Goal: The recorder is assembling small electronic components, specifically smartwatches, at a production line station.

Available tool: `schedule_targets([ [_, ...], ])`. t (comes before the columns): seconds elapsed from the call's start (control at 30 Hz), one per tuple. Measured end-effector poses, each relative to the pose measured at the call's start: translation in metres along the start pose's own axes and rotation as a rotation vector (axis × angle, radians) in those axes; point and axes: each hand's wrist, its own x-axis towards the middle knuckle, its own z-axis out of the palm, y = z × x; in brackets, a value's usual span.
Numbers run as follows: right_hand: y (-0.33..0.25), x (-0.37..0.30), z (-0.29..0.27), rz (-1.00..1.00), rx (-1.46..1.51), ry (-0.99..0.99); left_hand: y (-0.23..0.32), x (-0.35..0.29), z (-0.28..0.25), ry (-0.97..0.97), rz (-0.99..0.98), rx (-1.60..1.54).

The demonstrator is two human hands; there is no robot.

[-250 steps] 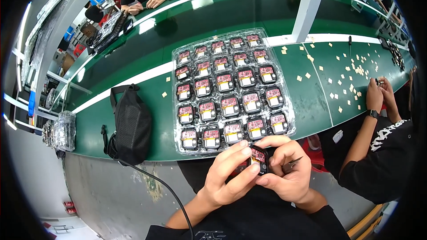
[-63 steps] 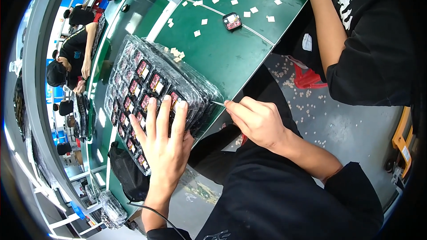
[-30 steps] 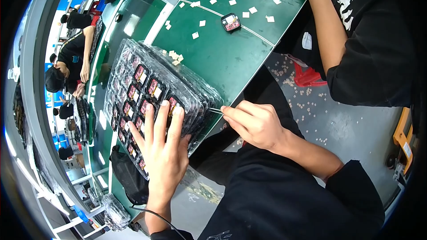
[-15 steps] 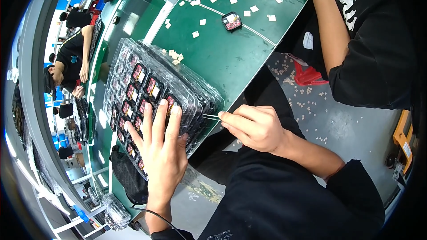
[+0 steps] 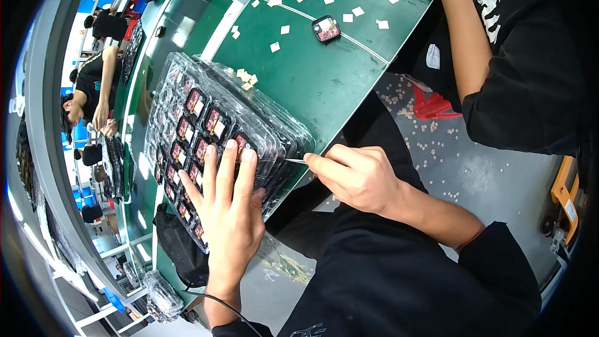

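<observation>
A stack of clear plastic trays (image 5: 249,114) rests on the green table, its top tray filled with several small black square-cased modules (image 5: 216,123) showing red circuit boards. My left hand (image 5: 232,218) lies open over the near part of the top tray, fingers spread across the modules. Beside the tray's right edge, my right hand (image 5: 360,178) pinches a pair of metal tweezers (image 5: 296,160). The tweezers point left toward the module nearest that corner; their arms look pressed together, and I cannot make out anything between the tips.
Another module (image 5: 326,29) sits alone on the table (image 5: 306,81), amid scattered pale square pieces (image 5: 356,11). A few more squares (image 5: 248,79) lie on the stack's far edge. A co-worker's arm (image 5: 465,37) reaches in at upper right. A black mesh bag (image 5: 181,249) hangs at the table's near side.
The tweezers' arms, slightly apart before, now look together. My right hand has shifted a little to the left. My left hand stays nearly still. A person across the room has moved an arm.
</observation>
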Motion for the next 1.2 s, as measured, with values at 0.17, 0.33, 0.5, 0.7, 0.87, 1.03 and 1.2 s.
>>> schedule_targets([
  [0.17, 0.004, -0.003, -0.002, 0.013, 0.130, 0.082, 0.001, 0.001, -0.002, -0.033, 0.025, 0.031],
  [0.33, 0.001, 0.002, 0.000, 0.051, 0.184, 0.128, 0.000, 0.000, -0.001, -0.039, 0.032, 0.043],
  [0.5, -0.002, 0.009, 0.006, -0.017, 0.197, 0.152, -0.001, -0.002, -0.002, -0.041, 0.036, 0.037],
  [0.7, 0.000, 0.007, 0.005, -0.021, 0.098, 0.052, -0.001, -0.002, -0.001, -0.047, 0.046, 0.042],
  [0.87, 0.001, 0.003, 0.008, 0.002, 0.060, 0.026, -0.003, -0.002, 0.000, -0.039, 0.010, -0.034],
  [1.03, 0.002, 0.004, 0.010, -0.016, 0.080, 0.044, -0.001, -0.001, -0.005, -0.050, 0.018, -0.021],
  [1.2, 0.005, -0.004, 0.001, 0.010, 0.169, 0.111, -0.002, 0.000, -0.005, -0.073, 0.022, -0.036],
])
